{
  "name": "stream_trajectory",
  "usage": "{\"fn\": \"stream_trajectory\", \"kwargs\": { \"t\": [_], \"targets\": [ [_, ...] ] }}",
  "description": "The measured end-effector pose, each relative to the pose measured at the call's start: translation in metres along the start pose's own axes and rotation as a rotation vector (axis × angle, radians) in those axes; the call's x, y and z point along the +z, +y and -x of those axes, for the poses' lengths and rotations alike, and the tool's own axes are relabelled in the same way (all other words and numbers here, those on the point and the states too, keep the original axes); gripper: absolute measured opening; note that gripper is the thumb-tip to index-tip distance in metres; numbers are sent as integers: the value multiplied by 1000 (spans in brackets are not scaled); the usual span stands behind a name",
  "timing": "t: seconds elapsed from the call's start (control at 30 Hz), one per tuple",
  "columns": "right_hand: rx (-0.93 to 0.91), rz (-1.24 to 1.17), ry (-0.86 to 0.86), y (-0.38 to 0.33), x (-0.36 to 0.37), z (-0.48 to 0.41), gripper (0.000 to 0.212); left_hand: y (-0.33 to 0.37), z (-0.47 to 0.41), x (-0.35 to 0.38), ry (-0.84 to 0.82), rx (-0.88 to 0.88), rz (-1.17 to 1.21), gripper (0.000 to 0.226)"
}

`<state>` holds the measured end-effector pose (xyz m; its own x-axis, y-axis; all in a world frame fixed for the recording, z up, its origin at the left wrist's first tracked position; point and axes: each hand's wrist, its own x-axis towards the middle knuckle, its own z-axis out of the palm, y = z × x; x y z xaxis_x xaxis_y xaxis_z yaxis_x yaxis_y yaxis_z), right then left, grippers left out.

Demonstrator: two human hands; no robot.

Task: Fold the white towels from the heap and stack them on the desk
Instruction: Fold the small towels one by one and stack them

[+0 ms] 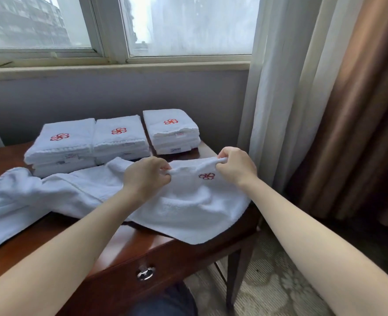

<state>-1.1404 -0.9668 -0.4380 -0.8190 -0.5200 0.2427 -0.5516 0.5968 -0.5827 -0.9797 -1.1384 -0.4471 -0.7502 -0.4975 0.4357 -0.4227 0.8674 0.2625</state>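
three stacks of folded towels [120,142] line the desk's [124,242] far edge, each with a red pinwheel logo [119,131]; tags [181,134] too blurred to read. left hand [146,176] and right hand [236,166] pinch a loose towel's [188,208] far hem at the desk's right end.

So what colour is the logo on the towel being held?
Red: the logo on the white towel, seen in the head view.
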Motion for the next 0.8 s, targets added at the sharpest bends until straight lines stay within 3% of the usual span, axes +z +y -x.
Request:
{"fn": "stream_trajectory", "kwargs": {
  "t": [0.13, 0.2, 0.33, 0.5, 0.63, 0.8],
  "targets": [
    [15, 165, -229, -4, -14, 14, 7, 2, 11, -7, -26, 113, -29, 12],
    [16, 233, -349, -9, -15, 20, 28, 1, 13, -8, -110, 176, -9, 25],
    [-189, 532, -123, -27, -3, 34, 44, 0, 15, -1, -184, 216, 33, 30],
    [-133, 255, -431, -26, 32, 43, 33, -4, 19, 10, -248, 161, 151, 13],
    [-212, 312, -457, -11, 51, 28, 51, -10, 13, 18, -216, 135, 189, 17],
    [-287, 312, -445, 4, 54, -2, 55, -5, 5, 31, -163, 89, 211, 21]
  ]
}}
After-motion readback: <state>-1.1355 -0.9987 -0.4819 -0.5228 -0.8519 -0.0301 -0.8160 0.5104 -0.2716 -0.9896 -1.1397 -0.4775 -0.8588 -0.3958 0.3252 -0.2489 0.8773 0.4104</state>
